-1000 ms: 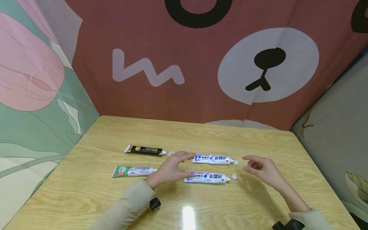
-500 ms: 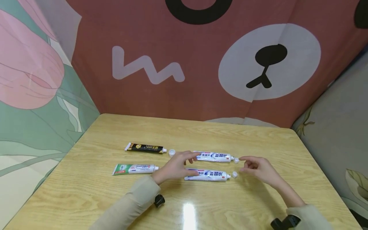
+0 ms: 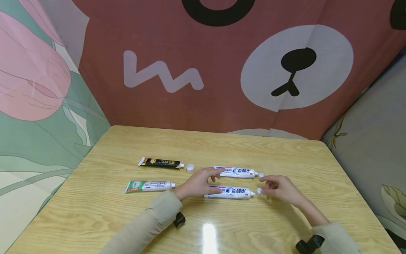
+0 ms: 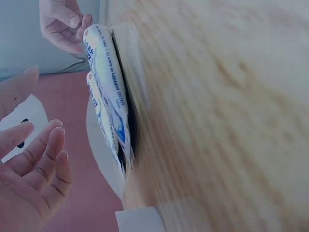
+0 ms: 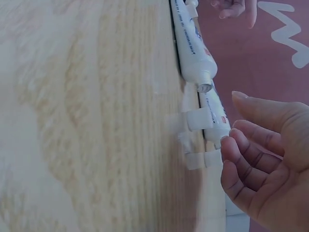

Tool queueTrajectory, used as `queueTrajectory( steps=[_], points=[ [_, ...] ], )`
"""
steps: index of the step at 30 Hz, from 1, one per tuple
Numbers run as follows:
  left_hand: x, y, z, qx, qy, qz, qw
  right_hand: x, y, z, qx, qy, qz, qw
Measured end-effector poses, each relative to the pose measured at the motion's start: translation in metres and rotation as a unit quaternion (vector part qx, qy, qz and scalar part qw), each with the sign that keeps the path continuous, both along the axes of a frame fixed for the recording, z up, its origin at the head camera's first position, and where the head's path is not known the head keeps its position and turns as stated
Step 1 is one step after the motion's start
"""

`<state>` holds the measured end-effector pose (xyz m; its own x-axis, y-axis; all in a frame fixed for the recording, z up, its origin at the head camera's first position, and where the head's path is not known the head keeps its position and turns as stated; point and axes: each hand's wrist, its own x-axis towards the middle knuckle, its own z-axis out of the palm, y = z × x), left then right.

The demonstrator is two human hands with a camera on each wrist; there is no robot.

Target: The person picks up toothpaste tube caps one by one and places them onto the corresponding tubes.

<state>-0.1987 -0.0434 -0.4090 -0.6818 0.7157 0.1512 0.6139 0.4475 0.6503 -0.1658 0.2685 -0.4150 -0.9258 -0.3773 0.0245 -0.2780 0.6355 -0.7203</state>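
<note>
Two white-and-blue toothpaste tubes lie one behind the other on the table, a near tube [image 3: 236, 193] and a far tube [image 3: 241, 172], both uncapped. Just beyond their nozzles sit a near cap [image 5: 199, 118] and a far cap [image 5: 212, 158]. My left hand [image 3: 198, 183] hovers over the tubes' left ends, thumb and fingers spread, holding nothing. Beside the caps is my right hand [image 3: 282, 188], its fingers loosely bent and the thumb apart from them. Its fingertips are close to both caps, with nothing between them.
Further left lie a black toothpaste tube [image 3: 161, 163], with a white cap [image 3: 190, 168] by its nozzle, and a green-and-white tube [image 3: 149, 186]. The wooden table [image 3: 111, 222] meets a red cloth backdrop [image 3: 158, 113] at its far edge.
My right hand has moved left, closer to the two caps. The left hand has shifted slightly right over the tubes. Tubes and caps lie as before; the head view has tilted a little.
</note>
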Motion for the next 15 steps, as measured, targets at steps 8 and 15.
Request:
queueTrajectory(
  steps=[8,15],
  points=[
    [-0.0019,0.006,-0.0007,-0.013,-0.017,0.0,0.9998,-0.0011,-0.0001,-0.0068,0.012,-0.011,0.005,1.0],
    [-0.0046,0.0087,-0.0047,-0.026,-0.012,-0.005,0.9996,-0.001,-0.0007,-0.0106,0.03,-0.015,0.007,0.999]
  ],
)
